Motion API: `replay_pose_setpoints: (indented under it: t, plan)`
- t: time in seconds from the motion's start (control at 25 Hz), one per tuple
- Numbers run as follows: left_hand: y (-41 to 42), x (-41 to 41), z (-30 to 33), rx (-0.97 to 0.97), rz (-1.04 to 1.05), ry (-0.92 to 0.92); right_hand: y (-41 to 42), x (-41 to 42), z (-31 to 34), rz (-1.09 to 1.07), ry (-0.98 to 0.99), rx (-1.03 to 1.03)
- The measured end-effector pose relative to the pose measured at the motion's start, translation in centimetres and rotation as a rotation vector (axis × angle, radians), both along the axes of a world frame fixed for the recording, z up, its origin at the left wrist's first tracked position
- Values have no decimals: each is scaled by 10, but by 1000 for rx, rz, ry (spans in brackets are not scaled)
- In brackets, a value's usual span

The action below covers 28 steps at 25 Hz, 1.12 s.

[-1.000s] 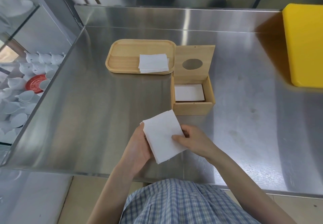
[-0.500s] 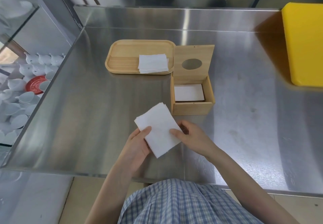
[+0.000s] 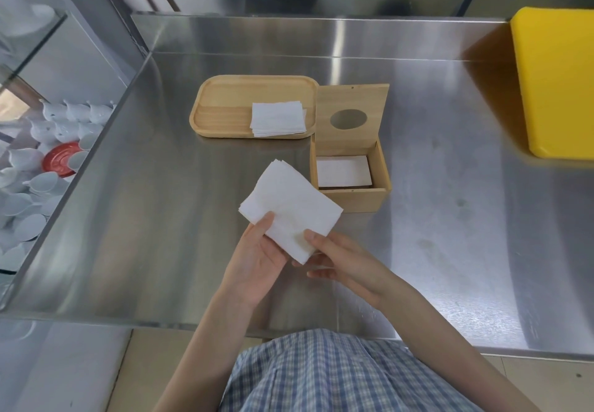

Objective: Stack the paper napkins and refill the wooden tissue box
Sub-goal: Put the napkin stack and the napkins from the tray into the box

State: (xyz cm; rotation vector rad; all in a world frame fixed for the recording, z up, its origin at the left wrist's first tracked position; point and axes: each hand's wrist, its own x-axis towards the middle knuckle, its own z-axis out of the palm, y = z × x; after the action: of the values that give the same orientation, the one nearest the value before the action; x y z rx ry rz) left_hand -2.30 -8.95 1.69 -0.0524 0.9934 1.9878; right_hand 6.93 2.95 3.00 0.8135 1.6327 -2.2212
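A stack of white paper napkins [image 3: 289, 209] is held above the steel counter, tilted like a diamond. My left hand [image 3: 257, 260] grips its lower left edge with the thumb on top. My right hand [image 3: 340, 263] pinches its lower right corner. Just beyond stands the wooden tissue box [image 3: 379, 199], open, with white napkins [image 3: 342, 171] lying flat inside. Its lid [image 3: 352, 116], which has an oval hole, is tipped back. A wooden tray [image 3: 225, 106] to the left of the lid holds another pile of napkins [image 3: 278, 119].
The steel counter [image 3: 160, 202] has a raised back wall and a front edge near my body. A yellow bin [image 3: 559, 80] sits at the far right. Below the counter's left side lie several white cups [image 3: 35, 183] and a red lid [image 3: 61, 162].
The napkin stack has moved up and away from my body, closer to the box, and rotated. Both hands shifted their hold to its lower edges.
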Motion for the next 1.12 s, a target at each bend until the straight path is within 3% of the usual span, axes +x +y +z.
replay_pose_setpoints:
  t: [0.32, 0.64, 0.92, 1.12]
  plan:
    - [12, 8, 5, -141, -12, 179, 24, 9, -3, -281, 34, 207]
    - [35, 0, 13, -563, -30, 528, 62, 21, 6, -214, -2, 597]
    - [65, -10, 7, -794, -24, 758, 98, 10, 9, -275, 44, 694]
    - [87, -25, 12, -987, -54, 1037, 119, -12, 10, -218, 28, 885]
